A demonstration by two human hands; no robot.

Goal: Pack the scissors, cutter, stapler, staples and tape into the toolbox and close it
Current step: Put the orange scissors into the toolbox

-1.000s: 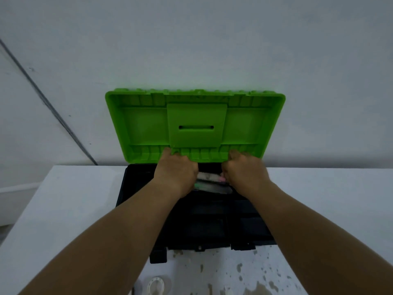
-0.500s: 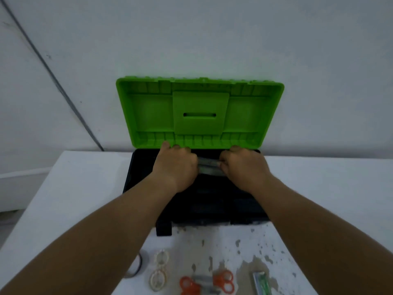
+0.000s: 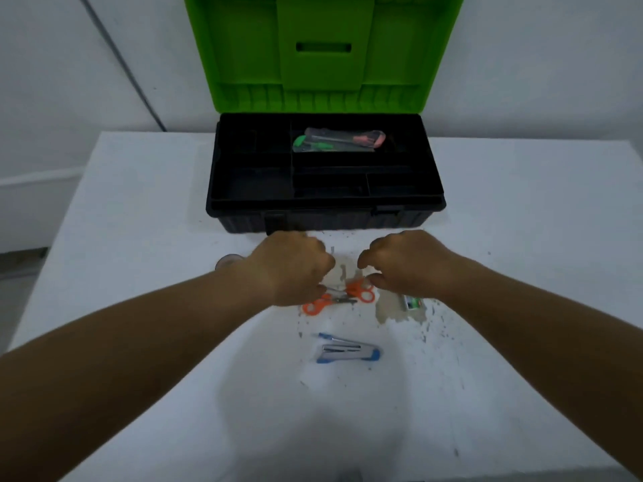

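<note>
The toolbox (image 3: pixel 325 215) stands on the table with its black base toward me and its green lid (image 3: pixel 323 53) upright. A clear packet with green and orange tools (image 3: pixel 339 140) lies in a back tray compartment. Orange-handled scissors (image 3: pixel 360 292) lie in front of the box. My left hand (image 3: pixel 292 269) hovers over their left end with its fingers curled and the tips hidden. My right hand (image 3: pixel 407 264) is just right of the scissors, fingers bent and apart, holding nothing. A blue and grey stapler (image 3: pixel 348 351) lies nearer me. A small green staples box (image 3: pixel 412 302) peeks out under my right wrist. A tape roll (image 3: pixel 226 262) shows behind my left wrist.
The white table (image 3: pixel 139 238) has chipped, stained patches around the scissors and staples. A grey wall rises right behind the toolbox. The table's left edge drops to the floor. The tray's front compartments (image 3: pixel 330 186) are dark and look bare.
Both hands have left the back of the toolbox and come back toward me, down over the scissors. The view has tilted down, showing the tray, stapler and staples box.
</note>
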